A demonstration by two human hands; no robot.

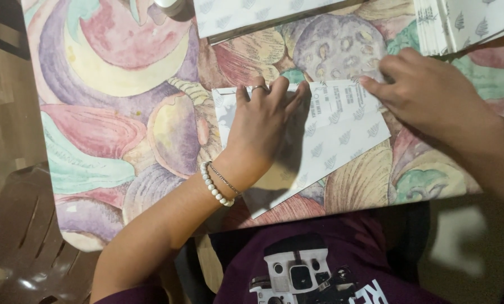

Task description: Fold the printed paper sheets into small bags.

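1. White paper printed with small grey leaf marks, a folded sheet (342, 132), lies flat on the table (111, 112), whose cloth is painted with large pastel flowers in pink, mauve, mint and yellow; the sheet reaches from the middle of the table to its near edge.
2. The left hand (263, 126) rests palm down on the sheet's left part, fingers spread and flat, pressing rather than gripping; a ring (260, 88) sits on one finger; a white bead bracelet (213, 186) and a thin chain circle the wrist.
3. The right hand (426, 93) lies at the sheet's upper right corner, fingers together and stretched, their tips pushing on the paper's edge; it grasps nothing.
4. Beyond the sheet, at the far right, stands a stack of the same leaf-printed paper (460, 22); beyond the sheet at the far middle lies another large leaf-printed sheet (252, 17).
5. Left of the sheet, off the table's edge, sits a brown plastic chair (21, 236).
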